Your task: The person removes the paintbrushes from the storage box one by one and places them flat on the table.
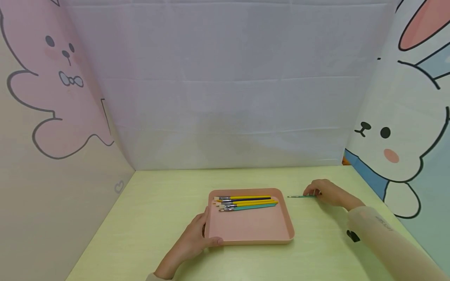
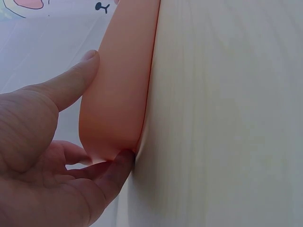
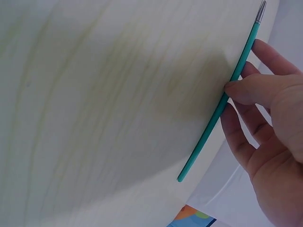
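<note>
A pink tray (image 1: pixel 246 230) lies on the table, several paintbrushes (image 1: pixel 246 203) with yellow, dark blue and teal handles grouped in its back half. My left hand (image 1: pixel 192 236) grips the tray's front left corner, thumb along the front wall and fingers on the left side. In the left wrist view the fingertips (image 2: pixel 124 158) reach the tray's bottom edge. To the right of the tray, my right hand (image 1: pixel 325 192) pinches a thin teal paintbrush (image 3: pixel 208 127) between thumb and fingers. Its metal ferrule and bristle end point left, towards the tray, in the head view.
The pale wooden table (image 1: pixel 158 203) is bounded by a white cloth backdrop (image 1: pixel 225 97) behind. Side panels with cartoon animals stand left and right. A small black mark (image 1: pixel 353 236) shows beside the right sleeve (image 1: pixel 386 238).
</note>
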The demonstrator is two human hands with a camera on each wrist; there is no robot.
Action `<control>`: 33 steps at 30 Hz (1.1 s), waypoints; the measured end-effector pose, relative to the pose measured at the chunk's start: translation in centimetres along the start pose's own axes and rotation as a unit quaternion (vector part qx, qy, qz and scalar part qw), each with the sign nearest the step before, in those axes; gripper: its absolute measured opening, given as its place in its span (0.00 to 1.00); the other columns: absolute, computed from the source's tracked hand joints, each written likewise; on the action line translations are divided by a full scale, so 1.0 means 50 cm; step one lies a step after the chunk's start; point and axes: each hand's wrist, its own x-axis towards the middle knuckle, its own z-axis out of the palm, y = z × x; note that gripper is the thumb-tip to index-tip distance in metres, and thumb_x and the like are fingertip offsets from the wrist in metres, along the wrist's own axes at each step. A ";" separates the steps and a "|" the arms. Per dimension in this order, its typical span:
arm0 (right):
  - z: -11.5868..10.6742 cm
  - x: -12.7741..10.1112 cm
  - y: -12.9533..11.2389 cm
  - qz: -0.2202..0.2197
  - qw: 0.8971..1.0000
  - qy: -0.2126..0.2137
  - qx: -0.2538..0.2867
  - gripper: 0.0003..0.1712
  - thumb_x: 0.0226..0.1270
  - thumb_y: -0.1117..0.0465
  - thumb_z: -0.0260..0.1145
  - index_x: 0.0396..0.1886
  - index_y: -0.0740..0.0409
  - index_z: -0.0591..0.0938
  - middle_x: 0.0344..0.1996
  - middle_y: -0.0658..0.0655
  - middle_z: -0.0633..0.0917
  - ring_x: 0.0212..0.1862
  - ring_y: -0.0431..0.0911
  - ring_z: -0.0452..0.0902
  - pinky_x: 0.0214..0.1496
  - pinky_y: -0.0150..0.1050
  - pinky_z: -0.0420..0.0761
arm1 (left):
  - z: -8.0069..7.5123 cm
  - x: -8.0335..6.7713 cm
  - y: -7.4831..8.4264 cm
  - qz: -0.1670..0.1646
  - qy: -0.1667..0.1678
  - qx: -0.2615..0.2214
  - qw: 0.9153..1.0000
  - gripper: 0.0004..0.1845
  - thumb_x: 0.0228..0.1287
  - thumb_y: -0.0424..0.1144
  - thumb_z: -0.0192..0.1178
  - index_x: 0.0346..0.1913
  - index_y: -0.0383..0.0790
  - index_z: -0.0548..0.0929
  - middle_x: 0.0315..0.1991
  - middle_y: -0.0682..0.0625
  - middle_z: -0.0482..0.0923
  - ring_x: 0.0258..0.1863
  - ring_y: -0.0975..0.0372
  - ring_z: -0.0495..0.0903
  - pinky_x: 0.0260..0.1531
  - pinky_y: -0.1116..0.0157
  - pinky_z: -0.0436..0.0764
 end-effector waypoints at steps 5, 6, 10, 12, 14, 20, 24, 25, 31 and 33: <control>-0.004 -0.003 -0.002 -0.002 1.000 0.001 0.000 0.26 0.61 0.85 0.65 0.47 0.56 0.91 0.40 0.53 0.87 0.39 0.47 0.83 0.42 0.41 0.84 | 0.000 0.000 0.001 0.003 0.000 -0.001 1.000 0.64 0.56 0.54 0.81 0.86 0.37 0.51 0.79 0.34 0.61 0.71 0.44 0.70 0.69 0.40 0.71; -0.006 -0.004 -0.003 -0.002 1.000 0.001 -0.001 0.25 0.61 0.85 0.65 0.48 0.56 0.91 0.41 0.53 0.87 0.39 0.48 0.83 0.42 0.41 0.84 | 0.000 0.000 0.001 0.003 0.000 -0.001 1.000 0.64 0.56 0.55 0.81 0.86 0.37 0.51 0.79 0.34 0.62 0.71 0.44 0.70 0.69 0.40 0.71; -0.018 -0.008 -0.009 0.010 1.000 0.007 -0.009 0.22 0.62 0.82 0.69 0.49 0.56 0.90 0.42 0.54 0.87 0.41 0.50 0.84 0.44 0.43 0.85 | 0.000 -0.001 0.002 0.004 0.000 0.000 1.000 0.65 0.56 0.55 0.81 0.86 0.37 0.51 0.79 0.33 0.62 0.71 0.44 0.70 0.68 0.40 0.71; -0.026 -0.009 -0.013 0.016 1.000 0.012 -0.013 0.22 0.62 0.81 0.70 0.50 0.57 0.90 0.43 0.54 0.87 0.43 0.52 0.84 0.46 0.44 0.85 | 0.000 -0.001 0.001 0.004 0.000 -0.001 1.000 0.65 0.56 0.56 0.80 0.86 0.36 0.51 0.79 0.34 0.62 0.70 0.45 0.71 0.68 0.41 0.72; -0.034 -0.011 -0.018 0.019 1.000 0.015 -0.013 0.21 0.63 0.80 0.71 0.51 0.58 0.90 0.44 0.55 0.87 0.44 0.53 0.84 0.46 0.46 0.86 | 0.000 -0.002 0.000 0.005 0.000 0.000 1.000 0.64 0.56 0.56 0.80 0.86 0.36 0.51 0.78 0.34 0.62 0.70 0.45 0.71 0.68 0.41 0.72; -0.057 -0.010 -0.045 0.003 1.000 0.022 0.003 0.21 0.66 0.80 0.70 0.56 0.62 0.87 0.48 0.59 0.87 0.47 0.59 0.84 0.47 0.53 0.87 | 0.000 -0.003 -0.001 0.007 0.000 0.003 1.000 0.64 0.57 0.55 0.80 0.86 0.36 0.51 0.78 0.34 0.63 0.70 0.45 0.71 0.68 0.41 0.72; -0.073 0.000 -0.078 -0.010 1.000 0.024 0.005 0.22 0.66 0.78 0.71 0.58 0.62 0.86 0.50 0.59 0.87 0.48 0.57 0.84 0.48 0.54 0.87 | -0.001 -0.003 0.000 0.007 0.001 0.002 1.000 0.64 0.57 0.55 0.80 0.86 0.37 0.51 0.78 0.34 0.63 0.71 0.44 0.71 0.68 0.41 0.71; -0.077 0.004 -0.088 -0.008 1.000 0.023 0.006 0.22 0.67 0.77 0.71 0.59 0.61 0.86 0.51 0.58 0.87 0.49 0.55 0.84 0.48 0.54 0.87 | -0.001 -0.003 0.001 0.006 0.001 0.002 1.000 0.64 0.57 0.55 0.80 0.86 0.37 0.51 0.78 0.34 0.62 0.71 0.44 0.71 0.68 0.41 0.71; -0.090 0.032 -0.143 -0.011 1.000 0.021 0.008 0.22 0.68 0.73 0.73 0.60 0.57 0.86 0.51 0.53 0.87 0.50 0.48 0.83 0.49 0.49 0.87 | -0.001 -0.003 0.002 0.007 0.002 0.003 1.000 0.64 0.56 0.55 0.80 0.86 0.37 0.51 0.78 0.33 0.62 0.70 0.45 0.71 0.68 0.41 0.72; -0.089 0.042 -0.159 -0.013 1.000 0.018 0.009 0.23 0.68 0.72 0.73 0.61 0.56 0.86 0.51 0.52 0.87 0.50 0.48 0.83 0.49 0.46 0.86 | -0.001 -0.003 0.002 0.007 0.001 0.000 1.000 0.64 0.56 0.55 0.80 0.86 0.37 0.51 0.78 0.33 0.62 0.70 0.45 0.71 0.68 0.41 0.72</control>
